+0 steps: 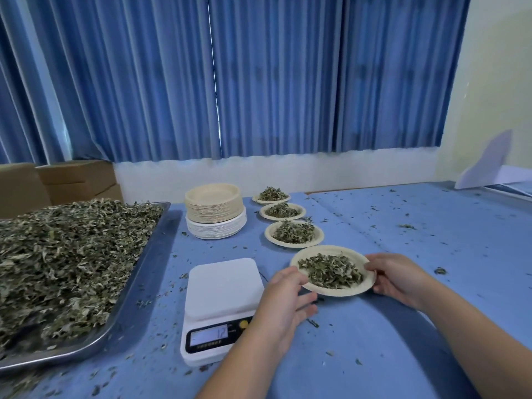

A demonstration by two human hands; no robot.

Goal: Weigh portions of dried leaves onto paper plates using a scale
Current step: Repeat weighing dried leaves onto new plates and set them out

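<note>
Both hands are on the plate (325, 250). The left hand (288, 295) grips its near-left rim, thumb on top and fingers curled underneath. The right hand (394, 277) pinches the right rim the same way. A loose pile of leaves (331, 270) covers the plate's middle. The plate sits tilted just right of the scale (223, 286), low over the blue cloth (374, 341), and I cannot tell whether it touches down. The scale's white platform is bare and its display (210, 335) reads 12. Beyond the held plate, a row of three filled plates (300, 212) runs toward the wall. Left of that row stands a stack (214, 208) of unused plates. Far left, a metal tray (144, 272) holds a big heap (66, 260) of dried leaves. Crumbs litter the cloth.
</note>
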